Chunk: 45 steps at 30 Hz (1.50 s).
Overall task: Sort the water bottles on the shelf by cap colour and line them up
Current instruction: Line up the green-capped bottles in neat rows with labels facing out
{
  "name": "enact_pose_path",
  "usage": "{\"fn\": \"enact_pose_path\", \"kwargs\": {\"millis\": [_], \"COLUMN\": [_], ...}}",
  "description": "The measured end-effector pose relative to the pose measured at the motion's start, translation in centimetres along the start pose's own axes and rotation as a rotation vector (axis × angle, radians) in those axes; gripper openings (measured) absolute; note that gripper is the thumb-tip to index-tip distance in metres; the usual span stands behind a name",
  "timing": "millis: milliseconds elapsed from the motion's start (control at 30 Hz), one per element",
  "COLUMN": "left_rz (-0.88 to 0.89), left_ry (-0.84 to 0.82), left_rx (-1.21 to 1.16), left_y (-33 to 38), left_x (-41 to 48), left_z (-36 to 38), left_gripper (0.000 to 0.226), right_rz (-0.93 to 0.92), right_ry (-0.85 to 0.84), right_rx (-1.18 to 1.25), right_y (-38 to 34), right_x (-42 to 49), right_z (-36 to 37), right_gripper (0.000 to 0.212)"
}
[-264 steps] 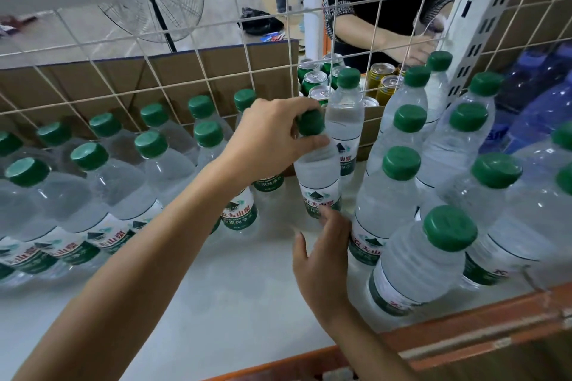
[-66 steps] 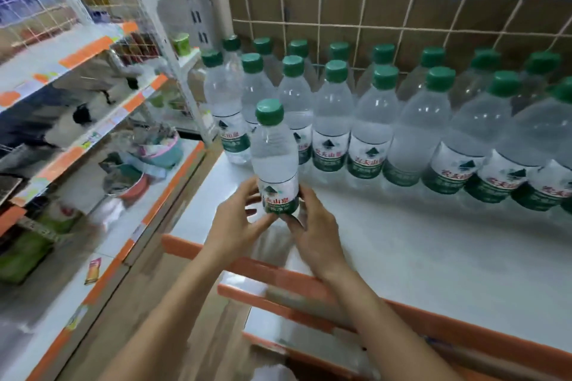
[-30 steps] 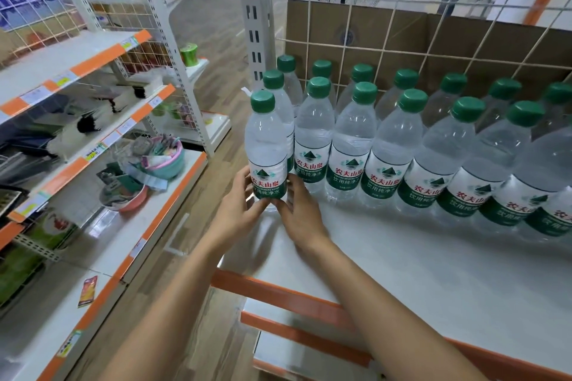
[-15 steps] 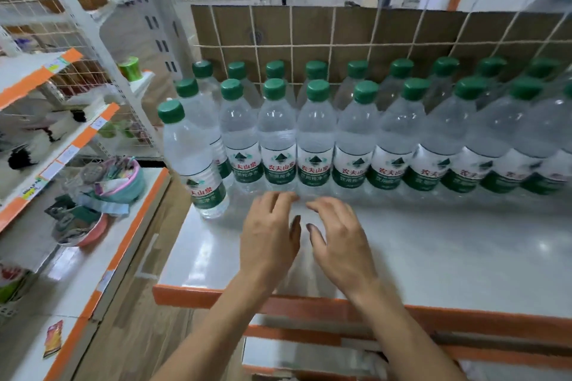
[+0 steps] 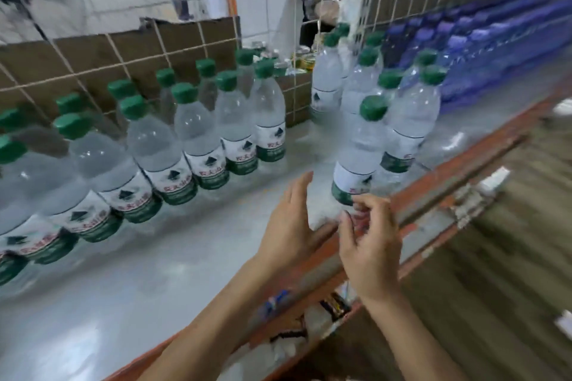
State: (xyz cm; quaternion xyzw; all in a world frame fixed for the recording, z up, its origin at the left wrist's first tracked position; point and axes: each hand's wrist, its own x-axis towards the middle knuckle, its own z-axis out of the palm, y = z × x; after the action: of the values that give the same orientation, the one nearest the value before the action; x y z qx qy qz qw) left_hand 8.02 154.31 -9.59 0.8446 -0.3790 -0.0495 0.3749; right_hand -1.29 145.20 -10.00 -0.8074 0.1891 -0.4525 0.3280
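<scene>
1. Your left hand (image 5: 288,226) is spread flat and empty, just left of the nearest bottle (image 5: 359,148). Your right hand (image 5: 368,244) has its fingers half curled at the bottle's foot, not wrapped round it. Blur hides whether they touch.
2. That green-capped water bottle stands upright just behind the orange front rail (image 5: 433,195), apart from the rows. It is probably your next pick, with a hand on each side to steady it.
3. Behind it is a loose cluster (image 5: 411,120) of green-capped bottles, not yet lined up.
4. To the left, the lined-up rows (image 5: 201,139) run along the cardboard-backed wire grid (image 5: 93,52), labels outward. Bare shelf (image 5: 173,272) past the row's end looks like the slot to fill.
5. At far right, blurred blue bottles (image 5: 495,49) sit apart as another colour group.
</scene>
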Motion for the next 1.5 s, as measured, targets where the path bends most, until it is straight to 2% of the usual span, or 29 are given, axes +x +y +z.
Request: {"fn": "enact_pose_path", "kwargs": {"millis": [100, 200, 267, 333, 433, 500, 600, 667, 767, 1033, 1233, 1400, 1500], "left_rz": [-0.045, -0.084, -0.096, -0.106, -0.110, -0.159, -0.177, -0.221, -0.256, -0.426, -0.547, -0.788, -0.907], "left_ry": [-0.053, -0.010, 0.045, 0.055, 0.095, 0.089, 0.116, 0.150, 0.210, 0.338, 0.563, 0.917, 1.070], "left_rx": [-0.092, -0.203, -0.188, -0.202, -0.158, -0.212, -0.205, -0.184, -0.117, -0.006, 0.081, 0.112, 0.090], "left_y": [1.0, 1.6, 1.5, 1.5, 0.9, 0.6, -0.1, -1.5, -3.7, -9.1, -13.7, -16.9, -18.7], "left_x": [2.4, 3.3, 3.4, 3.2, 2.9, 2.3, 1.2, 0.1, -2.6, -12.5, -20.4, -26.2, -28.3], "left_z": [2.5, 4.2, 5.1, 5.5, 5.3, 4.9, 3.6, 2.4, -0.2, -9.1, -14.9, -18.8, -20.6], "left_gripper": [0.090, 0.073, 0.071, 0.070, 0.053, 0.060, 0.075, 0.068, 0.054, 0.051, 0.056, 0.034, 0.042], "right_rz": [0.124, 0.238, 0.306, 0.300, 0.269, 0.293, 0.252, 0.236, 0.187, 0.077, -0.004, -0.068, -0.071], "right_ry": [-0.030, -0.204, -0.327, -0.363, -0.371, -0.446, -0.452, -0.512, -0.594, -0.833, -0.907, -0.925, -0.926], "right_rx": [-0.007, 0.014, 0.059, 0.086, 0.111, 0.149, 0.108, 0.099, 0.153, 0.313, 0.396, 0.432, 0.423], "right_y": [4.1, 6.2, 6.9, 7.2, 5.5, 4.4, 4.4, 4.2, 1.5, -7.5, -14.7, -19.2, -21.2], "right_x": [1.0, 2.5, 3.3, 3.8, 4.6, 4.9, 4.1, 3.1, 1.5, -5.3, -10.8, -14.2, -16.0], "right_z": [-0.6, -0.6, -0.3, 0.1, 0.3, 0.3, 1.4, 2.7, 5.0, 12.4, 17.8, 22.0, 24.0], "right_gripper": [0.035, 0.056, 0.064, 0.064, 0.064, 0.067, 0.070, 0.069, 0.071, 0.066, 0.060, 0.064, 0.066]}}
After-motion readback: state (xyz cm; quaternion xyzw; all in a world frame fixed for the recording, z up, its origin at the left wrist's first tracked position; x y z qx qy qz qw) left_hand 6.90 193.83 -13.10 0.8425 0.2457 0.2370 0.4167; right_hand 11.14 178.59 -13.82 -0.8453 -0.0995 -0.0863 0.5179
